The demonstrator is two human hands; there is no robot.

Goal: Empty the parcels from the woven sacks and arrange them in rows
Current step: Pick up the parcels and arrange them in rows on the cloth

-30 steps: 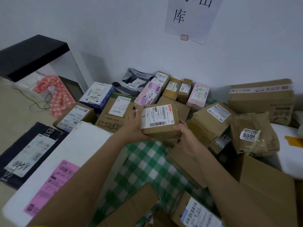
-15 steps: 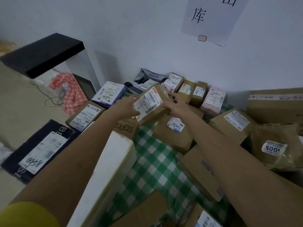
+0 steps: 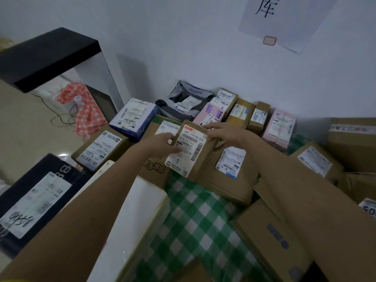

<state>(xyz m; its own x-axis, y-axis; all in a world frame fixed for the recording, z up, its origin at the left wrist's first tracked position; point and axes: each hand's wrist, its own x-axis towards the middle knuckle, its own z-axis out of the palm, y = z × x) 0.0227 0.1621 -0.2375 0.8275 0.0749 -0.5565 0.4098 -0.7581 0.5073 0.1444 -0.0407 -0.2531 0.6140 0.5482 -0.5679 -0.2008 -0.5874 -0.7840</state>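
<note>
Sitting all around: a row of parcels lining the white wall (image 3: 203,47), with a grey poly mailer (image 3: 187,100), a pink box (image 3: 212,115), a couple of small brown boxes (image 3: 258,117) and another pink parcel (image 3: 281,127). Crowding in from the left: a white-and-blue box (image 3: 133,117), a labelled brown carton (image 3: 99,149) and a black flat parcel (image 3: 34,198) lying on the floor. Spreading underneath the pile: a green checked woven sack (image 3: 195,220). Butting against the near side: a long white box (image 3: 132,226) and a flat brown carton (image 3: 270,239). Hanging on the wall above: a paper sign (image 3: 284,19). Slumping beside a black-topped stand (image 3: 46,55): a red checked bag (image 3: 81,106).

Holding the small brown parcel (image 3: 191,149) from both sides, tilted, right over the larger cartons in the middle, touching or just above the carton with a white label (image 3: 230,169), hard to tell which. Showing a big white shipping label with barcodes and a red corner tab. Gripping its left edge with the left hand (image 3: 162,143), thumb over the label; curling the right hand (image 3: 223,133) over the top right corner.
</note>
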